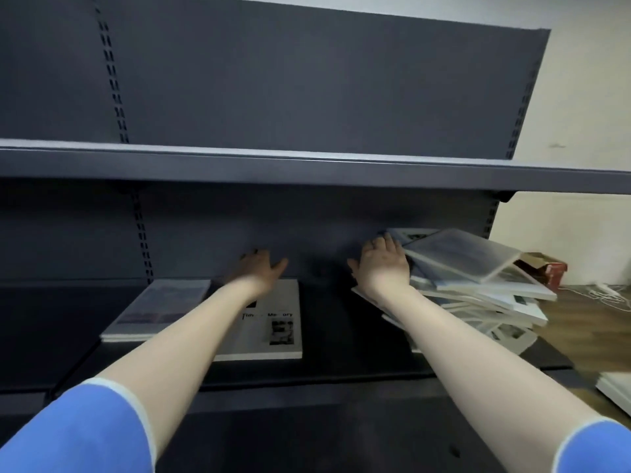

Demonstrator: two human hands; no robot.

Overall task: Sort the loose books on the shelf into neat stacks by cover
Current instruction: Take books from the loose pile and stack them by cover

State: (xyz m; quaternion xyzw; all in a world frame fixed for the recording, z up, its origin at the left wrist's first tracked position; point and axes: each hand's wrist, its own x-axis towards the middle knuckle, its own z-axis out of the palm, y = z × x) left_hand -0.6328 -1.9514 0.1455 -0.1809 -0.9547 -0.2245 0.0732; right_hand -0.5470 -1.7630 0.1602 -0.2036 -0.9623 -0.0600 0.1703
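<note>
Both arms stretch forward over the shelf (341,367), blue sleeves (85,435) at the near end. The left hand (261,269) hovers palm down above the far end of a white book (269,332), fingers loosely spread, gripping nothing. That book lies flat, long axis running front to back; a second flat book (160,307) sits just beside it toward the shelf's left. The right hand (384,264), fingers apart, presses against the left side of an untidy, tilted pile of books (478,285) at the shelf's right end.
</note>
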